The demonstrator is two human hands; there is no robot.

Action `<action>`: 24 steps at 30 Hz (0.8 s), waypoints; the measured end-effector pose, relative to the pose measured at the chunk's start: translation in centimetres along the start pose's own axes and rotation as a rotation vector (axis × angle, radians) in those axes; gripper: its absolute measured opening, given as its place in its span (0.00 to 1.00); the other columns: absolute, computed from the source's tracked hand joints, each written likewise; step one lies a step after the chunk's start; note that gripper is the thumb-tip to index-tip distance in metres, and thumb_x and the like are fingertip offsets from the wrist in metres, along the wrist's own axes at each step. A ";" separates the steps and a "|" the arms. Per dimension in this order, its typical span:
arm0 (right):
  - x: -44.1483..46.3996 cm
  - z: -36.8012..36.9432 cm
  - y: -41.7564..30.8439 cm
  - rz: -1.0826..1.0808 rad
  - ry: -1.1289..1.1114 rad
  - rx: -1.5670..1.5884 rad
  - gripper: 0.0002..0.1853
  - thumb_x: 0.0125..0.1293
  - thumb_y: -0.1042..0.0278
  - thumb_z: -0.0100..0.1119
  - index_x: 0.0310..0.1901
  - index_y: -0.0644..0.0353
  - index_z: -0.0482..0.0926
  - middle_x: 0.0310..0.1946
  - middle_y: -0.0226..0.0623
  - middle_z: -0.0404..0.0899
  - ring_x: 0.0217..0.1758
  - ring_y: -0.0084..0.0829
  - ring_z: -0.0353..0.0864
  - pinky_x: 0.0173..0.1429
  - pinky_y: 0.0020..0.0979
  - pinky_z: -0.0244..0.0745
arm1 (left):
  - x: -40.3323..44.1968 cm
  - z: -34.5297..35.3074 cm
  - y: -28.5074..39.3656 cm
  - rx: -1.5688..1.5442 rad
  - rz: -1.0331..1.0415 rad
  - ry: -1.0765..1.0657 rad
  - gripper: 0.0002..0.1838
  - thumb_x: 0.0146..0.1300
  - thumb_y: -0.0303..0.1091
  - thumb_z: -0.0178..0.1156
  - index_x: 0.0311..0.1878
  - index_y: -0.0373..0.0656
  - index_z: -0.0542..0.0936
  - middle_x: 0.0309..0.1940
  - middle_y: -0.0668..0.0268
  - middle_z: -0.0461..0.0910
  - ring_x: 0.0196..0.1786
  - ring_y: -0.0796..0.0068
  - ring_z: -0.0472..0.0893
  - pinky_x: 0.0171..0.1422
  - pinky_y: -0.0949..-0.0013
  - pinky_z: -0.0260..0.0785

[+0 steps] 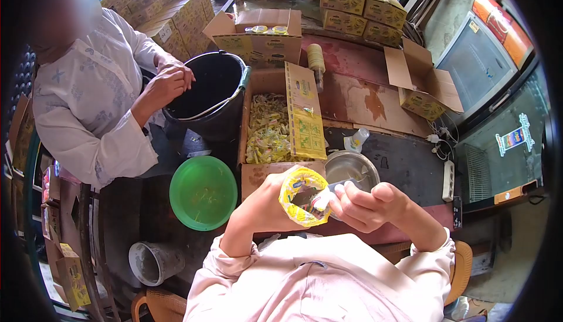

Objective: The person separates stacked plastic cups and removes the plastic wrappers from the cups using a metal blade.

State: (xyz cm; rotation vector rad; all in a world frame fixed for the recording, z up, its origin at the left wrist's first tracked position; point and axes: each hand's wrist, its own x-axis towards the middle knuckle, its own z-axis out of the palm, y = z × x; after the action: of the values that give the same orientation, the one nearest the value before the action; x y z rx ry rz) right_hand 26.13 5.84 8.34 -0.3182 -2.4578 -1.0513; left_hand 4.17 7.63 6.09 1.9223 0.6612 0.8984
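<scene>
My left hand (265,197) is wrapped round an open-topped yellow printed plastic pouch (305,175), its mouth turned up toward me. At the pouch's right rim my right hand (369,206) has its fingers closed in a pinch. A greyish flat piece (347,186) shows by those fingertips; its kind is unclear. Beyond both hands stands an open carton (246,128), filled with small yellow-green packets (267,125). A round metal bowl (372,169) sits partly behind my right hand, with a small clear cup (358,139) at its far side.
Across to the left, a person in a white patterned shirt (88,99) clasps their hands above a black bucket (176,117). Nearby are a green basin (203,193) and a grey-white pail (146,263). Yellow cartons (346,2) are stacked behind. A power strip (448,180) lies at right.
</scene>
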 end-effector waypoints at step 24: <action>0.0 -0.6 0.3 -0.027 -0.012 0.019 0.07 0.45 0.68 0.60 0.30 0.51 0.80 0.22 0.15 0.70 0.29 0.12 0.73 0.36 0.28 0.43 | 0.0 -0.5 -1.0 -0.179 0.000 -0.126 0.29 0.35 0.33 0.75 0.43 0.36 0.75 0.35 0.61 0.78 0.37 0.72 0.79 0.44 0.71 0.71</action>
State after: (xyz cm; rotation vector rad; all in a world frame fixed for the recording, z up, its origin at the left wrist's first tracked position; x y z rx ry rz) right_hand 26.42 5.62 8.95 -0.2867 -2.4873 -1.0398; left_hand 3.67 8.31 5.33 1.8020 0.4899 0.8005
